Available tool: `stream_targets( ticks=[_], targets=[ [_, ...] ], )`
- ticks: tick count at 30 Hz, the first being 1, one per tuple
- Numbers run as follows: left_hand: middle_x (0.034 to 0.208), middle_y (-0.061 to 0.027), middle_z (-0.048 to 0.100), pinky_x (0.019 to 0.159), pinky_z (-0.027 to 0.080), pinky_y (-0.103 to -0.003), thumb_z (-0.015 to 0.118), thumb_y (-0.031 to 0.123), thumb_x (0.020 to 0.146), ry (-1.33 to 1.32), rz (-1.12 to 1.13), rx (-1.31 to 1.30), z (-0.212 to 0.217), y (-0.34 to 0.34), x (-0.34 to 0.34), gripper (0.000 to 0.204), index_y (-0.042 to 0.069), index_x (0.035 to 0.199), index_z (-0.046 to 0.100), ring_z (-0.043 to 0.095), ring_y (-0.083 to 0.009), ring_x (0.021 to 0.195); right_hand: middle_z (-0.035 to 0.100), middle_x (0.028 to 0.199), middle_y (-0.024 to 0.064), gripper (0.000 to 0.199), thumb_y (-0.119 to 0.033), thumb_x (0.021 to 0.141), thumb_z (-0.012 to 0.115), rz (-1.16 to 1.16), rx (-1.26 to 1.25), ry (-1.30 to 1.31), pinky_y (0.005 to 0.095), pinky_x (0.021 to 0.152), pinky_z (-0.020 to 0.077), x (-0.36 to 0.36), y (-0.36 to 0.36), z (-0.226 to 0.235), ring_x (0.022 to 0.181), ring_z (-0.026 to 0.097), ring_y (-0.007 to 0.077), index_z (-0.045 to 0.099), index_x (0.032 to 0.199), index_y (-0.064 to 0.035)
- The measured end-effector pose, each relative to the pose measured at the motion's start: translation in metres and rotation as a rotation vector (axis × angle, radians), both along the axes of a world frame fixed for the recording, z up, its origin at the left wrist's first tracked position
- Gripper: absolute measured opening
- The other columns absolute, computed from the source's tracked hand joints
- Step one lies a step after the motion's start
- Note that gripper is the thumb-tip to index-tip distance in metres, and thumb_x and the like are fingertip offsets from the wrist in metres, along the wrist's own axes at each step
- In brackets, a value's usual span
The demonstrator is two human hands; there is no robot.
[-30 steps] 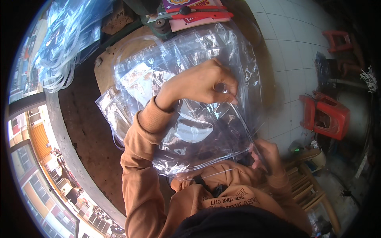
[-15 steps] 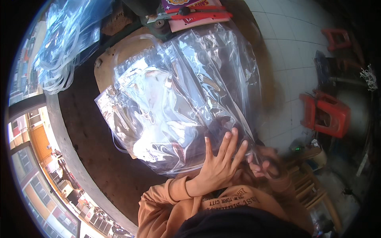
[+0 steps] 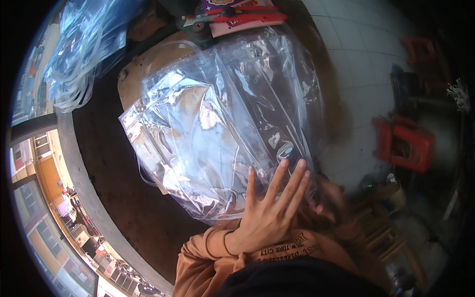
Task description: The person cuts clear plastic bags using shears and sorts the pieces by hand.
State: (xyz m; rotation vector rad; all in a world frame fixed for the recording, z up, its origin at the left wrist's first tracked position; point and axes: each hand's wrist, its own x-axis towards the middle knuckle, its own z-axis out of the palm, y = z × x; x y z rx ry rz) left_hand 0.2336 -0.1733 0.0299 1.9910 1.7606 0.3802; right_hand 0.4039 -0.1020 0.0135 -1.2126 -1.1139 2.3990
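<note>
A clear, shiny plastic bag lies spread out before me, creased, with a tube-like clear handle at its far edge. My left hand rests flat on its near part, fingers spread, holding nothing. Beside it, at the bag's near right edge, my right hand is in shadow and smeared by motion. Its fingers look closed round dark-handled scissors; the half-second-old picture shows the loop and a blade more plainly. Where the blades meet the plastic cannot be made out now.
Blue-tinted plastic bags with pale handles are heaped at the far left. A red-handled plier-like tool lies on a pink and purple packet at the far edge. Red plastic stools stand on the tiled floor at right.
My left hand has shifted slightly left and nearer, still flat on the bag. My right hand has moved slightly and is more blurred. The plastic's creases and reflections have changed.
</note>
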Motion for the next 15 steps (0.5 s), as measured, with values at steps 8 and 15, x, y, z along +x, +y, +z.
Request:
stream_targets(
  ticks=[8,15],
  targets=[
    [0.138,-0.0081,0.036,0.101,0.012,-0.061,0.054,0.026,0.07,-0.004,-0.01,-0.004,0.0044,0.0011,0.0002,0.062,0.007,0.127,0.045,0.034,-0.0281,0.128,0.042,0.074,-0.003,0.065,-0.051,0.058,0.078,0.064,0.077,-0.087,0.0182,0.059,0.0332,0.0026,0.0058,0.0004,0.067,0.038,0.0044,0.049,0.092,-0.0046],
    [0.137,-0.0089,0.038,0.101,0.013,-0.06,0.053,0.029,0.074,-0.001,-0.027,0.006,0.006,0.0033,-0.0016,0.057,0.007,0.126,0.047,0.034,-0.0287,0.127,0.044,0.068,-0.0037,0.064,-0.056,0.057,0.076,0.08,0.169,-0.17,0.0181,0.053,0.033,0.0022,0.0069,-0.002,0.061,0.04,0.004,0.051,0.086,-0.0038]
  ],
)
